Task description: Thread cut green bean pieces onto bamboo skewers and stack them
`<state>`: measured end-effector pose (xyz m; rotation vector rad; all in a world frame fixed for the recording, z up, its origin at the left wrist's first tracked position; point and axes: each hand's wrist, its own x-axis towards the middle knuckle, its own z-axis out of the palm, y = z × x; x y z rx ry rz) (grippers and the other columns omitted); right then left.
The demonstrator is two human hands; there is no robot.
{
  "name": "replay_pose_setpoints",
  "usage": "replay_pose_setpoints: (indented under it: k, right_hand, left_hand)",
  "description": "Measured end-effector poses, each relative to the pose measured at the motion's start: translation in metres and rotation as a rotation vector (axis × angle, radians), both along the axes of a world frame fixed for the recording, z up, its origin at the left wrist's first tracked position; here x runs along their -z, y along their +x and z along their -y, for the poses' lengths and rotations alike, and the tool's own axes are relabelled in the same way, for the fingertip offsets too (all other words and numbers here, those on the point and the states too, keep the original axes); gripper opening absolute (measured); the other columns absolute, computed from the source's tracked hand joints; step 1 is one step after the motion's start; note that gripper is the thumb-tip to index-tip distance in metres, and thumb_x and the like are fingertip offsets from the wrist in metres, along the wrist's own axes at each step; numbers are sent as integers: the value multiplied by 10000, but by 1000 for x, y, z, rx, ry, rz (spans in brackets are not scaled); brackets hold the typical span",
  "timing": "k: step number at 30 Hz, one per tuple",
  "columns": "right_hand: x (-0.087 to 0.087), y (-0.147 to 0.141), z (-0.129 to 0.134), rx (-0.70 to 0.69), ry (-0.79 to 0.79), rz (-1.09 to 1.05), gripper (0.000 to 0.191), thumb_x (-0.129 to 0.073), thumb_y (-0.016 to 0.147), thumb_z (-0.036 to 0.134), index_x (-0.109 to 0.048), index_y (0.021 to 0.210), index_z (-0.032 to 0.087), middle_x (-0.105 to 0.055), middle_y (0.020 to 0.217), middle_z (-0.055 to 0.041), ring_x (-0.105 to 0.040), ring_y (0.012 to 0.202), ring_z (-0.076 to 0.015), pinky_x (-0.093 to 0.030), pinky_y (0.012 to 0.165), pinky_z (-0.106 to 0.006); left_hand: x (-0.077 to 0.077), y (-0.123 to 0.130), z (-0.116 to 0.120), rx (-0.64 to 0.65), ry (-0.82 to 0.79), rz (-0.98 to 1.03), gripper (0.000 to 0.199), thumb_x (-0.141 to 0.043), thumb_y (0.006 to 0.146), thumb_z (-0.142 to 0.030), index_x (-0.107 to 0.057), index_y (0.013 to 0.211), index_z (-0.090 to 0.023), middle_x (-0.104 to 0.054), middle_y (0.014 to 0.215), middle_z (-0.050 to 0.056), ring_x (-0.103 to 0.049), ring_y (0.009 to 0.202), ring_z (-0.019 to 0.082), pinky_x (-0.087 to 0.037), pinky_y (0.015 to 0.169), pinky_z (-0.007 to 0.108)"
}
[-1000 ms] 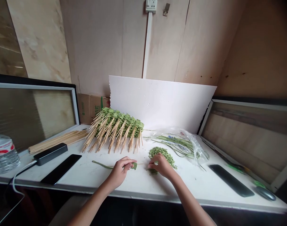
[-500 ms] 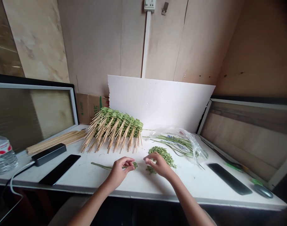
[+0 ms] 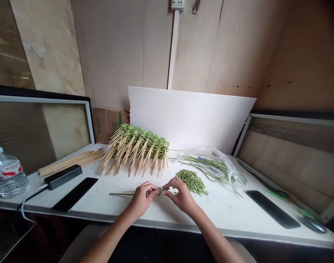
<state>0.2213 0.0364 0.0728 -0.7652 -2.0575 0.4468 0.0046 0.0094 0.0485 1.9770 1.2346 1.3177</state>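
My left hand (image 3: 145, 194) is closed round a bamboo skewer (image 3: 128, 191) lying level above the table. A long green stalk (image 3: 117, 194) sticks out leftward beside it. Between my hands, short cut green stalk pieces (image 3: 159, 190) show at the skewer's right end. My right hand (image 3: 179, 193) pinches at that end, thumb and forefinger together; a small green piece seems to be in its fingertips, mostly hidden. Right behind the right hand lies a heap of cut green stalk pieces (image 3: 193, 180).
Behind my left hand are stacked skewers of green pieces (image 3: 145, 140). Loose bamboo sticks (image 3: 71, 162) lie left. A clear plastic bag (image 3: 227, 164) with long green stalks sits back right. Phone (image 3: 75, 194), black box (image 3: 63, 176), water bottle (image 3: 8, 175), dark flat slab (image 3: 272, 209) and mouse (image 3: 314, 224) lie around.
My right hand has moved from the heap's front edge leftward to the skewer's end, now meeting the left hand. The camera view has shifted slightly left.
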Motion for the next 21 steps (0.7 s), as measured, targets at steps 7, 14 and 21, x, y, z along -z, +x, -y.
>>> replay_pose_setpoints:
  k: [7, 14, 21]
  right_hand:
    - [8, -13, 8, 5, 118, -56, 124, -637, 967, 190, -726, 895, 237, -669, 847, -58, -520, 963, -259, -444, 883, -413]
    - [12, -19, 9, -109, -122, -252, 204, -699, 948, 388, -712, 816, 234, -638, 804, -35, -558, 899, -238, -418, 881, -388]
    - [-2, -2, -1, -65, -159, -172, 262, -744, 892, 512, -793, 866, 255, -688, 853, -54, -587, 949, -261, -431, 909, -400]
  left_hand:
    - [-1, 6, 4, 95, 52, 9, 224, -596, 998, -306, -748, 901, -173, -694, 872, 68, -640, 812, 194, -473, 754, 281]
    - [1, 15, 8, 151, 51, 207, 281, -550, 974, -232, -675, 736, -148, -601, 726, 34, -562, 658, 143, -444, 650, 248]
    - [5, 9, 0, 154, -48, 307, 379, -543, 1015, -419, -707, 830, -132, -614, 727, 34, -549, 592, 128, -448, 609, 248]
